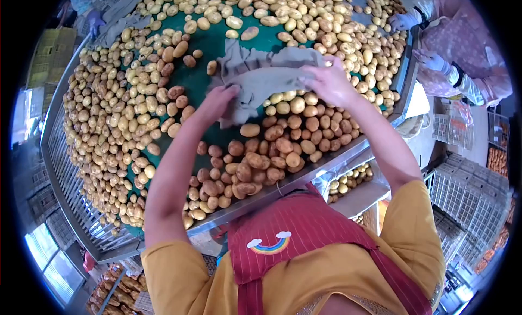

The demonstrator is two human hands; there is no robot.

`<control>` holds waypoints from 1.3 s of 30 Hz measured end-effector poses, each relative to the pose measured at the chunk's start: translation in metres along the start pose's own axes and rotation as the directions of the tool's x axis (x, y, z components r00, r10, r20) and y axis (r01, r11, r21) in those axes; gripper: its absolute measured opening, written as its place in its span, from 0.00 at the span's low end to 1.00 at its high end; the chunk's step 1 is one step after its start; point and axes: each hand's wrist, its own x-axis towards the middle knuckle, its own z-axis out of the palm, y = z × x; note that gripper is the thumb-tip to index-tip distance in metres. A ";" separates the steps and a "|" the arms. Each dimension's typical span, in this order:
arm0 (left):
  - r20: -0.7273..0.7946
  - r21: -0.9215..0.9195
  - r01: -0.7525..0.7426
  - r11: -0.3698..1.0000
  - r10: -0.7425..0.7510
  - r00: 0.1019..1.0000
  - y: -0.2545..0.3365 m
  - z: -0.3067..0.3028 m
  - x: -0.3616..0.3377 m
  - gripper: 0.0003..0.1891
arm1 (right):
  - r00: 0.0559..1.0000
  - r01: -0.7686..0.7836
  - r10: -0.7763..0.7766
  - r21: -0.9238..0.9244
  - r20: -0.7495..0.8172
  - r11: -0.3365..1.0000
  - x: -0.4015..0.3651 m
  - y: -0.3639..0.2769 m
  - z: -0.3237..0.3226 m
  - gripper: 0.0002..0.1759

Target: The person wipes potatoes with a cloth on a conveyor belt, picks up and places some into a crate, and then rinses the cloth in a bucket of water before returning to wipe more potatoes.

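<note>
A grey cloth (266,78) is stretched between my two hands above the green surface of the sorting table (187,89). My left hand (222,100) is closed on the cloth's left end, where it bunches and hangs down. At the right end, my right hand (330,82) grips the cloth with its fingers pressed together. Potatoes (283,146) lie under and around the cloth, and some just below it look browner than the yellow ones farther back. Whether anything is wrapped in the cloth cannot be seen.
A metal rim (304,176) runs along the table's near edge, close to my red apron (304,222). Co-workers' gloved hands (405,20) are at the right edge, and a purple glove (95,21) is at upper left. Plastic crates (470,190) stand at right; potatoes (350,182) fill a container below.
</note>
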 end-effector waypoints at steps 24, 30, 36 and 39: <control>0.361 0.879 -0.473 0.062 0.561 0.745 -0.074 0.146 -0.032 0.35 | 0.982 -0.031 0.061 -0.168 0.181 0.985 -0.166 -0.016 0.065 0.18; 0.398 0.870 -0.492 0.008 0.579 0.712 -0.033 0.130 -0.005 0.36 | 0.951 0.075 0.042 -0.362 0.306 0.929 -0.131 0.020 0.060 0.23; -0.232 0.291 -0.415 0.862 0.485 0.844 0.004 0.081 0.057 0.21 | 0.955 -0.285 0.263 0.180 0.136 0.941 -0.065 0.056 0.046 0.24; -0.194 0.007 -0.324 0.946 0.319 0.928 0.023 0.047 -0.039 0.14 | 0.960 -0.273 0.262 0.542 0.098 0.795 -0.081 -0.029 0.019 0.23</control>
